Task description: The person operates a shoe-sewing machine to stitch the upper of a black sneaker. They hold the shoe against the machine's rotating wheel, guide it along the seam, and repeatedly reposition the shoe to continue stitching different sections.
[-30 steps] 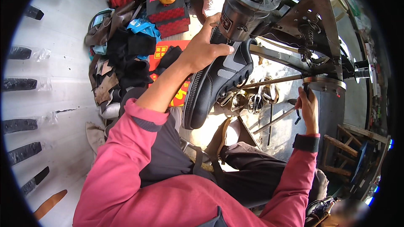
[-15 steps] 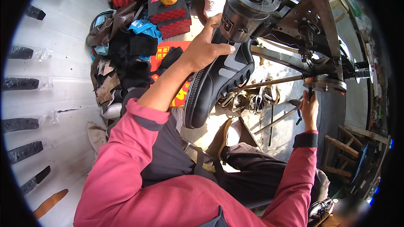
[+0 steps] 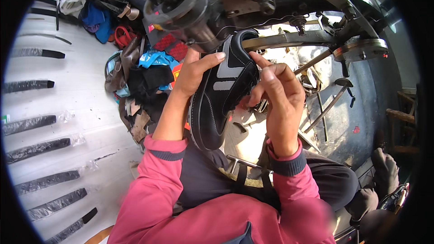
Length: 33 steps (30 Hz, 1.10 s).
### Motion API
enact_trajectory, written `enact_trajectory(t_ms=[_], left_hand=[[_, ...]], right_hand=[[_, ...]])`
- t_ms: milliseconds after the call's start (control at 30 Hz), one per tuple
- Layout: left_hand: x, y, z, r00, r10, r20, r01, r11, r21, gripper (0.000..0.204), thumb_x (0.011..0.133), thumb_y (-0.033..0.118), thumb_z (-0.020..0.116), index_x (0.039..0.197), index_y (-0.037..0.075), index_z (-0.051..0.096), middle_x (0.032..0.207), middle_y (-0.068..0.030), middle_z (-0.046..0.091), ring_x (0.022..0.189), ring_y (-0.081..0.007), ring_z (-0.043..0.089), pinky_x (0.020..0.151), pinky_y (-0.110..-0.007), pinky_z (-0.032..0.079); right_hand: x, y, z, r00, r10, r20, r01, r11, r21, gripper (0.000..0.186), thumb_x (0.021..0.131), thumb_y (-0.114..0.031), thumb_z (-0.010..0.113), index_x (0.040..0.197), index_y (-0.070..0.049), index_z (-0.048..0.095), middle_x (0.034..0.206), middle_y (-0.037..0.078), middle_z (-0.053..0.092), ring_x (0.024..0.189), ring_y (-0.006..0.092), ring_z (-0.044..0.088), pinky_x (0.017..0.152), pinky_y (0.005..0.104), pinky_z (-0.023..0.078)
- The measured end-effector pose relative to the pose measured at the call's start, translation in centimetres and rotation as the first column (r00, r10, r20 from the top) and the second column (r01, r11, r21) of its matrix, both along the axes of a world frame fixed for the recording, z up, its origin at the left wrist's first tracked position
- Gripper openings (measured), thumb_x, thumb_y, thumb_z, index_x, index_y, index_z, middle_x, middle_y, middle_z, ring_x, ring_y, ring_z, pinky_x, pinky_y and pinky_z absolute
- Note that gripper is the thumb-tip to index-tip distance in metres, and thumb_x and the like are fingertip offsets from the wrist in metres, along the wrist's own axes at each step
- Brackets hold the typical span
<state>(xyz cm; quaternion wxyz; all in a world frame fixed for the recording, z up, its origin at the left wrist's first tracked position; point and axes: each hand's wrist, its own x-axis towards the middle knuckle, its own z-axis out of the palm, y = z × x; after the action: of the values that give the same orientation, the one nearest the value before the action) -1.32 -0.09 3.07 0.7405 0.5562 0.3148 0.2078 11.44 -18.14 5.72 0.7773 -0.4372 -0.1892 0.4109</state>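
Note:
A black shoe (image 3: 210, 104) with grey side patches hangs toe-down around a metal arm of a sewing machine (image 3: 298, 39). The arm runs into the shoe's opening. My left hand (image 3: 194, 73) grips the shoe from its sole side, thumb across the upper near a grey patch, other fingers hidden. At the shoe's collar and laces is my right hand (image 3: 284, 101), fingers bent and apart. Its index fingertip touches the collar; no tool shows in it. A round metal machine head (image 3: 190, 18) sits just above my left hand, and a thin pale thread runs beside it.
To the right, a round metal wheel (image 3: 361, 49) with a crank handle hangs off the machine. Dark cloth and leather scraps (image 3: 144, 81) are heaped at the left. Plastic-wrapped black strips (image 3: 40, 149) line a white surface. A wooden frame (image 3: 401, 116) stands far right.
My right hand has left the crank handle at the wheel and come over to the shoe. My left hand still holds the shoe. The whole view has shifted to the right.

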Motion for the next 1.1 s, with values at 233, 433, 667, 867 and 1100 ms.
enact_trajectory(t_ms=[233, 433, 667, 867, 1100], left_hand=[[0.8, -1.3, 1.5, 0.998, 0.049, 0.046, -0.039, 0.978, -0.204, 0.048, 0.097, 0.017, 0.063, 0.139, -0.004, 0.059, 0.12, -0.0187, 0.073, 0.101, -0.0253, 0.075, 0.09, -0.036, 0.063], [1.8, -2.2, 1.8, 0.974, 0.012, 0.228, 0.033, 0.981, -0.193, 0.053, 0.095, 0.019, 0.062, 0.143, -0.001, 0.051, 0.117, -0.0217, 0.071, 0.1, -0.0314, 0.076, 0.089, -0.042, 0.066], [1.4, -2.5, 2.1, 0.993, 0.031, 0.113, -0.015, 0.99, -0.14, 0.056, 0.094, 0.018, 0.062, 0.145, -0.001, 0.047, 0.12, -0.023, 0.07, 0.102, -0.0332, 0.075, 0.091, -0.043, 0.065], [2.5, -2.1, 1.5, 0.999, 0.019, 0.047, -0.013, 0.993, -0.119, 0.06, 0.094, 0.018, 0.062, 0.148, 0.0, 0.044, 0.123, -0.0242, 0.068, 0.104, -0.0348, 0.075, 0.093, -0.044, 0.064], [2.5, -2.6, 1.1, 0.997, 0.067, 0.036, -0.063, 0.993, -0.099, 0.064, 0.093, 0.017, 0.062, 0.15, 0.001, 0.04, 0.126, -0.0256, 0.067, 0.106, -0.0366, 0.074, 0.095, -0.045, 0.063]], right_hand=[[-1.5, -0.4, 0.1, 0.97, -0.028, -0.24, 0.055, 0.993, 0.105, 0.02, 0.103, -0.009, 0.062, 0.119, -0.001, 0.054, 0.152, 0.029, 0.052, 0.08, 0.0156, 0.071, 0.063, 0.0234, 0.053], [-1.9, -0.7, 0.4, 0.997, 0.005, -0.08, 0.013, 0.974, 0.228, 0.018, 0.095, 0.003, 0.065, 0.112, 0.003, 0.06, 0.145, 0.034, 0.057, 0.075, 0.0103, 0.07, 0.065, 0.023, 0.053], [-2.1, -0.7, -0.2, 0.976, 0.002, 0.218, -0.058, 0.966, 0.251, 0.012, 0.09, -0.006, 0.069, 0.097, 0.0, 0.061, 0.152, 0.05, 0.038, 0.055, 0.0308, 0.067, 0.059, 0.0385, 0.056], [-1.9, -0.7, -0.3, 0.949, 0.013, 0.316, -0.087, 0.971, 0.222, 0.021, 0.085, -0.015, 0.077, 0.1, -0.003, 0.07, 0.151, 0.05, 0.04, 0.068, 0.0288, 0.073, 0.061, 0.033, 0.057], [-1.4, -0.2, -0.7, 0.957, -0.059, 0.285, -0.025, 0.959, 0.283, 0.021, 0.087, -0.006, 0.069, 0.08, 0.002, 0.051, 0.142, 0.055, 0.043, 0.049, 0.0268, 0.06, 0.048, 0.0358, 0.05]])
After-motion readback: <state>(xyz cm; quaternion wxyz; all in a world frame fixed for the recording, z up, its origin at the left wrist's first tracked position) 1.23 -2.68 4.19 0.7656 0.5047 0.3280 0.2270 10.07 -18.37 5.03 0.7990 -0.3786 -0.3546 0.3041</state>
